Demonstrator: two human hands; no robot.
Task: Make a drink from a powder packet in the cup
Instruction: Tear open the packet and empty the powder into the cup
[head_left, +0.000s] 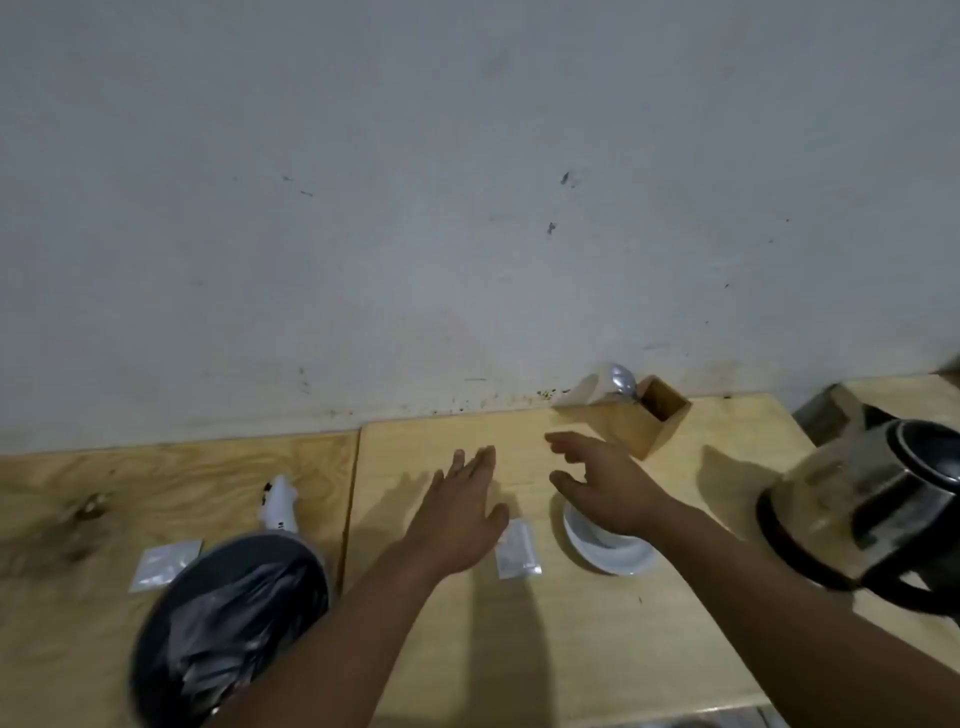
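Observation:
A small silvery powder packet (515, 550) lies flat on the wooden table, just right of my left hand (461, 512), which hovers open and flat with fingers spread. A second packet (161, 564) lies at the far left. My right hand (605, 486) is open, curled above a white cup on a saucer (608, 552), hiding most of the cup. A glass kettle with a black handle (878, 512) stands at the right edge.
A black-lined round bin (228, 629) sits at the lower left with a white handheld device (280, 506) behind it. A wooden box (641, 418) holding a spoon (621, 379) stands by the wall. The table (519, 649) has a seam between two boards.

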